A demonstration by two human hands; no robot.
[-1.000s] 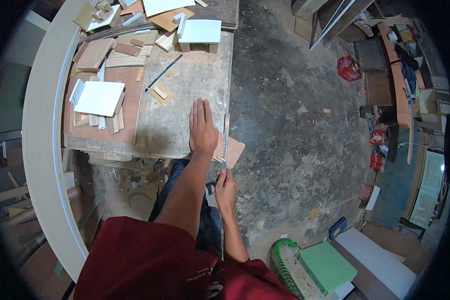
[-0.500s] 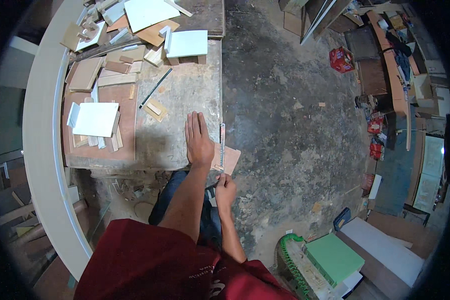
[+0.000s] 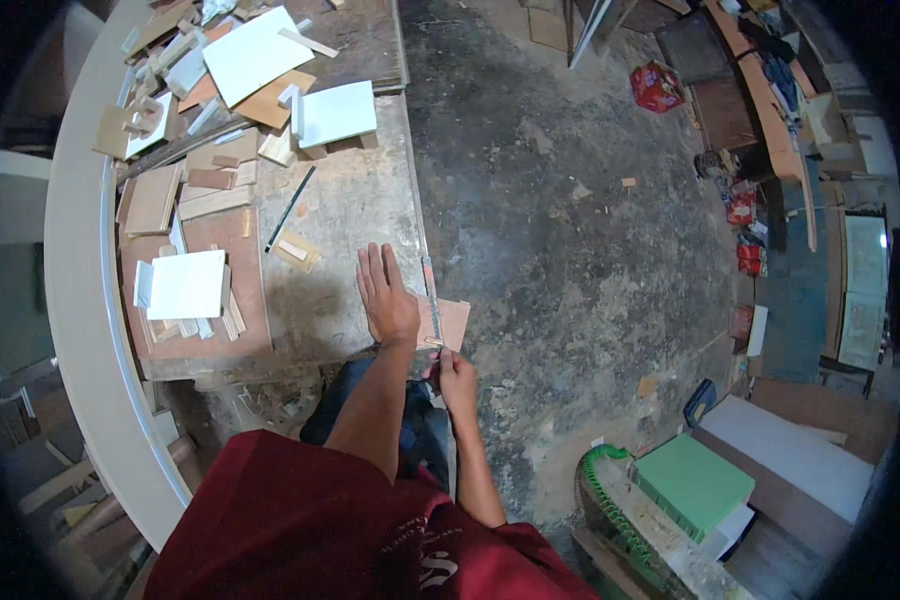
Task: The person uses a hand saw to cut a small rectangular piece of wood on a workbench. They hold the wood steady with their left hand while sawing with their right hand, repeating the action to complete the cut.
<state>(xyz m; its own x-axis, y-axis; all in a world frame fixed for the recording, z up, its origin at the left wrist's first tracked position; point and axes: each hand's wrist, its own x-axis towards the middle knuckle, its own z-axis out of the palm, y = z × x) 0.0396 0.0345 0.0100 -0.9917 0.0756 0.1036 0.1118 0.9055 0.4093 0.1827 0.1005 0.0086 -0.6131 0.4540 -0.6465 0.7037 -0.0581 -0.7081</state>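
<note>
My left hand [image 3: 388, 307] lies flat with stretched fingers on the worn workbench [image 3: 348, 215], its heel by a thin reddish-brown board [image 3: 455, 318]. That board juts past the bench's right edge over the floor. Across it runs a narrow metal strip [image 3: 432, 300], perhaps a saw blade or rule, with a small pale piece near its near end. My right hand [image 3: 457, 383] is closed at that near end; its fingers partly hide what they grip. A dark pencil-like stick [image 3: 290, 209] and a small wood offcut [image 3: 295, 251] lie beyond my left hand.
A white-topped wooden piece [image 3: 187, 286] rests at the bench's left, another [image 3: 336, 114] farther back near stacked boards and scraps. A long pale panel edge [image 3: 78, 330] borders the left. On the floor stand a green box [image 3: 695, 485], coiled green hose [image 3: 610, 500] and red carton [image 3: 657, 87].
The view has turned slightly, so the bench sits farther left and tilted. My left hand stays flat and my right hand stays closed at the strip's near end.
</note>
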